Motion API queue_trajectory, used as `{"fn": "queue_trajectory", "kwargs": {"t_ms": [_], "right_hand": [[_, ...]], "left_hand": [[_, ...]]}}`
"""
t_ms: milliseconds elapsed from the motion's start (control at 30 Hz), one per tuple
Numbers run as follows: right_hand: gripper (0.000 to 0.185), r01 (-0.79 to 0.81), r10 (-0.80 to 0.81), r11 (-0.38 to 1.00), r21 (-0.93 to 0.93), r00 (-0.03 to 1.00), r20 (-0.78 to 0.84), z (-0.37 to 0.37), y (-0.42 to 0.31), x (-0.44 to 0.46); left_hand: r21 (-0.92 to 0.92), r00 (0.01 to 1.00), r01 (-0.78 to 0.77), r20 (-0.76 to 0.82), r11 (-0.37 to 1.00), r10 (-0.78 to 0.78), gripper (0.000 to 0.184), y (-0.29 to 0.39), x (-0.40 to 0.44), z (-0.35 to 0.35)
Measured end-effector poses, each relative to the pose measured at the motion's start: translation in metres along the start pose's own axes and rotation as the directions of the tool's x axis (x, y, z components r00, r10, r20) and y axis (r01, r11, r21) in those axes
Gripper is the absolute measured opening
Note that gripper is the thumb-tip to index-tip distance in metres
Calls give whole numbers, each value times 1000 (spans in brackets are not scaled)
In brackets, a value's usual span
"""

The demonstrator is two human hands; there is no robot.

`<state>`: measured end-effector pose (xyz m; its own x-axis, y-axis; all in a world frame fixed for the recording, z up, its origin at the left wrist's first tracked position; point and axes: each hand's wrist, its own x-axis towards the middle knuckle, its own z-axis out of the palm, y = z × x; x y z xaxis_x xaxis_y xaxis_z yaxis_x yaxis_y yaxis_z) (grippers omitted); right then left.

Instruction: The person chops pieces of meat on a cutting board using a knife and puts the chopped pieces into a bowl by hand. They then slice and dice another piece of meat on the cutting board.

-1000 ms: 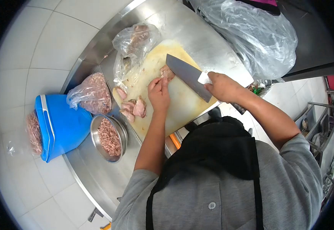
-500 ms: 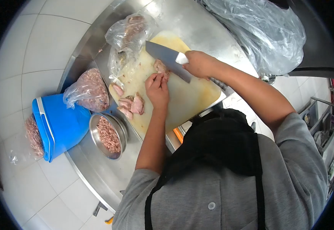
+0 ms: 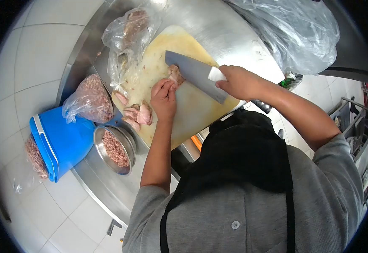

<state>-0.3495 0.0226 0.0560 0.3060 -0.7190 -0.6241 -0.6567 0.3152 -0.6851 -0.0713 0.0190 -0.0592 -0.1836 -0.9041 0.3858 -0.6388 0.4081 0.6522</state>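
My right hand [image 3: 241, 82] is closed round the white handle of a large cleaver [image 3: 196, 74], whose broad grey blade slants across the cutting board [image 3: 192, 122]. Beside the blade lies a piece of raw meat [image 3: 175, 74]. My left hand [image 3: 164, 98] has its fingers curled together on the near end of that piece. Several pale pink cut pieces of meat [image 3: 142, 114] rest on the board to the left of my left hand. Whether the cleaver's edge touches the meat cannot be made out.
At the board's far left lies a clear plastic bag with meat [image 3: 135, 27]. A bag of minced meat [image 3: 94, 95] leans by a blue container [image 3: 72, 135]. Minced meat fills part of a metal bowl [image 3: 129, 168]. Crumpled plastic sheeting [image 3: 293, 33] lies at the upper right.
The cleaver has shifted right and slightly down, away from my left hand, so more of the meat shows. My left hand still holds the meat. The whole view has moved slightly.
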Motion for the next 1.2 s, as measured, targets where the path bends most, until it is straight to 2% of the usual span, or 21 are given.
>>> {"fn": "queue_trajectory", "kwargs": {"t_ms": [100,133,167,267,333,467,533,700,767,833,900,933,1033,1167,1200], "right_hand": [[39,4,-3,999,-36,999,36,-2,-9,20],[38,72,-73,997,-31,997,-16,3,-2,24],[38,75,-76,997,-29,997,-15,5,-3,30],[39,105,-106,993,51,994,20,12,-10,50],[39,76,-74,991,108,997,-22,22,-10,60],[39,85,-79,986,142,996,-49,30,4,46],[43,119,-121,984,136,993,6,30,17,24],[44,79,-80,989,126,997,5,42,27,20],[44,127,-131,976,178,991,12,46,13,35],[44,114,-114,983,142,993,-8,45,4,39],[42,105,-97,987,122,993,-73,52,8,39],[42,102,-94,988,117,993,-77,57,18,39],[43,191,-189,981,22,979,-75,66,34,40],[41,115,-120,991,-75,991,-66,71,12,28],[38,85,-100,990,-116,986,-132,77,-4,26]], "left_hand": [[-13,1000,29,-5,999,-29,11,-2,-1,2],[-13,1000,30,-4,999,-30,11,-1,-2,3],[-25,999,42,-2,999,-42,11,0,-2,2],[-40,997,78,1,996,-78,9,1,-1,0],[-43,995,98,0,994,-98,8,2,-1,-1],[-19,996,87,-30,996,-87,6,1,-5,1],[-16,994,99,-39,995,-99,6,0,-5,-1],[-107,975,219,68,970,-212,7,-13,-4,-7],[-124,978,207,45,970,-203,8,-16,-6,-6],[-145,983,182,18,973,-181,8,-15,-4,-8],[-42,986,169,0,985,-170,9,-10,-5,-7],[-49,986,169,-2,984,-169,9,-10,-5,-6],[-78,990,139,-12,987,-140,9,-13,-3,-9],[-68,987,151,-48,986,-155,9,-15,-8,-5],[-87,988,135,-67,987,-141,9,-18,-5,-2]]}}
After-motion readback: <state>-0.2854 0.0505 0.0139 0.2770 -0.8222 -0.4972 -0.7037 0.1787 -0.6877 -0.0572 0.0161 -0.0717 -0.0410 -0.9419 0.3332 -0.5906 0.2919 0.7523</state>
